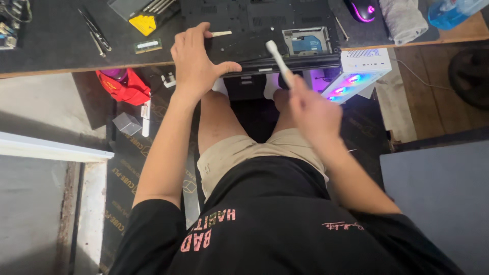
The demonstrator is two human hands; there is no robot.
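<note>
1. Left hand (196, 61), upper centre of frame: fingers spread flat on the upturned black laptop (265, 30) at the desk (51, 46) edge.
2. Right hand (313, 109), centre: fingers closed around a white brush (279, 61), raised above the laptop's near edge.

A flat yellow package (143, 23) lies on the desk's far edge; a small grey box (127, 123) sits on the floor below.

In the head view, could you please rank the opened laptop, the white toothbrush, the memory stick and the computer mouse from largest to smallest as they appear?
1. Opened laptop
2. White toothbrush, held in the right hand, nearer the camera
3. Memory stick and computer mouse: look alike, unranked
</note>
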